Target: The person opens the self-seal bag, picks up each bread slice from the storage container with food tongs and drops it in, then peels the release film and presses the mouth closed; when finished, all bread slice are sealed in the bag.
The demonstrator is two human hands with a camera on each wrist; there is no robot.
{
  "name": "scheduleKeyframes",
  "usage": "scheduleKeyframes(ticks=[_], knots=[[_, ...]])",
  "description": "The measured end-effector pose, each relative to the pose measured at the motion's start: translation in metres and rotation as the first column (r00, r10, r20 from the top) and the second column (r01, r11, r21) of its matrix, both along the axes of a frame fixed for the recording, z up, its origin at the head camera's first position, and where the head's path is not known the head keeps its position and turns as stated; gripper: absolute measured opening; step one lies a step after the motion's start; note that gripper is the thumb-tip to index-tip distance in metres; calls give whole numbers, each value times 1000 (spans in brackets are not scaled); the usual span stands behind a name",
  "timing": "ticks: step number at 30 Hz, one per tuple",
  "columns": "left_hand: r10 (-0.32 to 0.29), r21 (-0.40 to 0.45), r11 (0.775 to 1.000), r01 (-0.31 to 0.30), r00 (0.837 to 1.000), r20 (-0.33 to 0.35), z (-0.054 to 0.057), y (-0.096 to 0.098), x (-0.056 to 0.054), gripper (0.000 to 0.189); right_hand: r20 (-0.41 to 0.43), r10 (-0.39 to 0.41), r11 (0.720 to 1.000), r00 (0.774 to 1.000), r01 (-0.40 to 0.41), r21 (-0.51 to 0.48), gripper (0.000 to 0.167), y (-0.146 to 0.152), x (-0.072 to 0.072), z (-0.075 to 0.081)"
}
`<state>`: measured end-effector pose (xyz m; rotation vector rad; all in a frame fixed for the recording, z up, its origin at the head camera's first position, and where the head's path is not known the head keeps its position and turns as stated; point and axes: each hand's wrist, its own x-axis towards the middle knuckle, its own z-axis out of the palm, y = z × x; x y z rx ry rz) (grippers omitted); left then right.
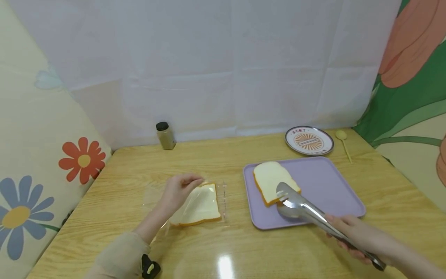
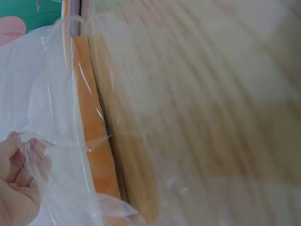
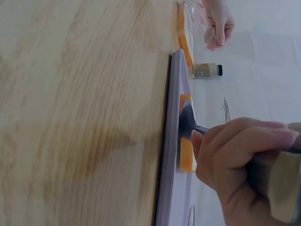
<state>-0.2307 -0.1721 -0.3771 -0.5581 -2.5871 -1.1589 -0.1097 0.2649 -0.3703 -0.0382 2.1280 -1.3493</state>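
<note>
Head view: left hand (image 1: pixel 177 193) pinches clear bag (image 1: pixel 221 197) around bread slice (image 1: pixel 204 205) — right hand (image 1: pixel 362 235) grips tongs (image 1: pixel 311 211) at second slice (image 1: pixel 273 177) on tray (image 1: pixel 331 182).

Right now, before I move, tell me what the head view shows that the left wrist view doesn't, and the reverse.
Only the head view shows the black-lidded jar, the round plate, the spoon and the right hand.

Only the left wrist view shows the inner side of the left hand, where curled fingers grip the clear bag.

Both share that hand, the bag, the bread slice inside it and the wooden table.
</note>
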Motion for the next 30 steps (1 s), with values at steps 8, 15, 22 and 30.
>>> scheduleKeyframes(ticks=[8, 15, 22, 30], knots=[[13, 0, 1000, -13, 999, -38, -2, -2, -2, 9, -35, -23, 1000, 999, 23, -16, 56, -2, 4, -5], [2, 0, 1000, -2, 999, -37, -3, -2, 0, 8, -66, -5, 1000, 998, 3, -30, 55, -3, 0, -11], [-6, 5, 1000, 6, 1000, -29, -3, -1, 1, 9, -134, -19, 1000, 991, 18, -12, 54, -6, -5, -15], [-9, -8, 1000, 9, 1000, -29, -1, -1, 1, 9, -185, -42, 998, 982, 49, 33, 53, -13, -15, -17]])
